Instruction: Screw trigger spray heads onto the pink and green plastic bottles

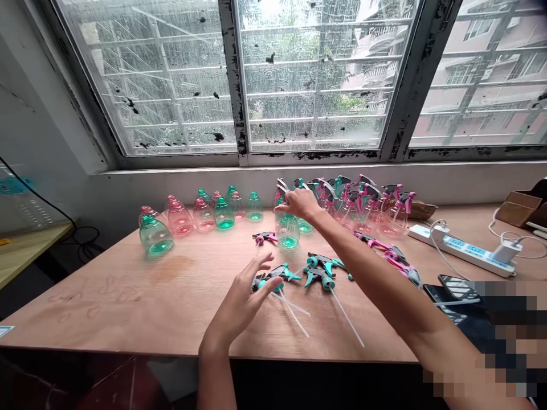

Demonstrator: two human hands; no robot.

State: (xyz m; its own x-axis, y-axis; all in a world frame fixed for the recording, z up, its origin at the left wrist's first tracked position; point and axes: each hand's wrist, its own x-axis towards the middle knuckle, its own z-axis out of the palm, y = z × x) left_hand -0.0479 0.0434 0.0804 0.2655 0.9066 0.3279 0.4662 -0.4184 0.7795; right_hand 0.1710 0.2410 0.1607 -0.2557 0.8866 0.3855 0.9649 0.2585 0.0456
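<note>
My right hand [300, 204] reaches across to the back of the table, its fingers closed round the top of a clear green spray bottle [288, 233]. The hand hides that bottle's top. My left hand [244, 291] holds nothing; its fingers are apart, just beside several teal-and-black spray heads [320, 273] with white dip tubes lying on the table. A pink spray head [265, 238] lies left of the gripped bottle. More pink spray heads [391, 253] lie in a row beyond my right forearm. Bottles with spray heads fitted [370, 208] are grouped at the back, partly hidden by my arm.
Headless green and pink bottles [204, 215] stand at the back left; one green bottle [156, 234] is nearer. A white power strip [464, 249], phones [459, 289] and a cardboard box [519, 209] are on the right. A window runs along the back wall.
</note>
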